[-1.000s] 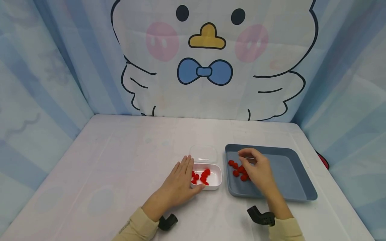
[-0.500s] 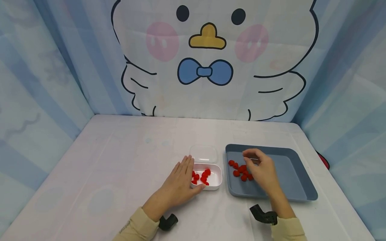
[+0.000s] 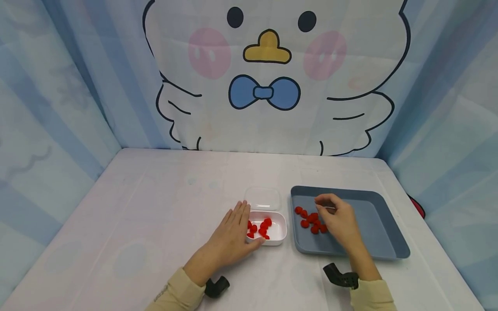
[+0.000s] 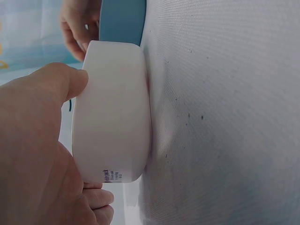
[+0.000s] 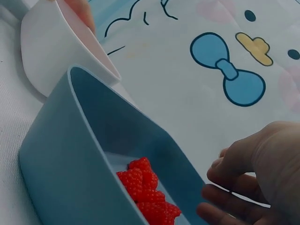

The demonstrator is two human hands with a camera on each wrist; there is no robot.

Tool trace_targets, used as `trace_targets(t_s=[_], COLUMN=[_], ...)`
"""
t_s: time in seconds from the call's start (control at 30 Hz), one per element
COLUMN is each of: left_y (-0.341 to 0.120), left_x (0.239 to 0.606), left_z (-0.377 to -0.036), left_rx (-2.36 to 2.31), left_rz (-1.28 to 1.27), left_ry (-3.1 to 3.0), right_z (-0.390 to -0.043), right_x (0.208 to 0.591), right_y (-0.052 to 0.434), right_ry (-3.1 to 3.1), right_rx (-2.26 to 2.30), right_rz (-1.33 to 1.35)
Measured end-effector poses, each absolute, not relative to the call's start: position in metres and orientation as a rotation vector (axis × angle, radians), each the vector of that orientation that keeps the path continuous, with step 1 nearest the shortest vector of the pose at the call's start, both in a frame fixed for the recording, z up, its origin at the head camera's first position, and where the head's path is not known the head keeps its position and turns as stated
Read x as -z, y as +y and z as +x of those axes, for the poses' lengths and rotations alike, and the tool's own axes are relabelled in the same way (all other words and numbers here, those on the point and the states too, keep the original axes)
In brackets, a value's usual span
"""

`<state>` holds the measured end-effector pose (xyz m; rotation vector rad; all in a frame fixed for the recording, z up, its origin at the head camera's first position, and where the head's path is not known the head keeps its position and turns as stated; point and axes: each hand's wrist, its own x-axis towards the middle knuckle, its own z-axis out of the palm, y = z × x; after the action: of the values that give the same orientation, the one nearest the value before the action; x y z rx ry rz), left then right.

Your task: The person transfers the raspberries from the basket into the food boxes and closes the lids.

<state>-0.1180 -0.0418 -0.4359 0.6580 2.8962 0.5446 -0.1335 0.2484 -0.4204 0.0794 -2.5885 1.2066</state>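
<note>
White plastic meets the left hand (image 3: 229, 237): its thumb and palm clasp the near left wall of the small box (image 3: 278, 235), fingers lying along that side. The box stands on the table (image 3: 155, 203), just beside the blue tray (image 3: 373, 224), holding red berries (image 3: 260, 228); its clear lid (image 3: 262, 198) lies behind. The right hand (image 3: 338, 218) hangs over the tray's berries (image 3: 311, 220), fingers loosely curled, gripping nothing visible. Bare cloth spreads wide to the left and behind; the tray's right rim nears the table edge. The left wrist view alone shows the thumb (image 4: 56, 84) pressed on the box wall; the right wrist view shows berries (image 5: 145, 192) piled against the tray's inner wall.
</note>
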Motion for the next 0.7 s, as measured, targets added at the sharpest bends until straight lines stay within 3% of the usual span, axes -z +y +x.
trace_targets(t_s=[0.7], left_y=[-0.0426], left_x=[0.4357], left_z=[-0.1175], left_rx=[-0.542], left_rz=[0.659], left_ry=[2.891], right_z=[-0.1364], right_x=[0.4298], right_y=[0.2529], right_ry=[-2.715], right_rx=[-1.181], right_rz=[0.006])
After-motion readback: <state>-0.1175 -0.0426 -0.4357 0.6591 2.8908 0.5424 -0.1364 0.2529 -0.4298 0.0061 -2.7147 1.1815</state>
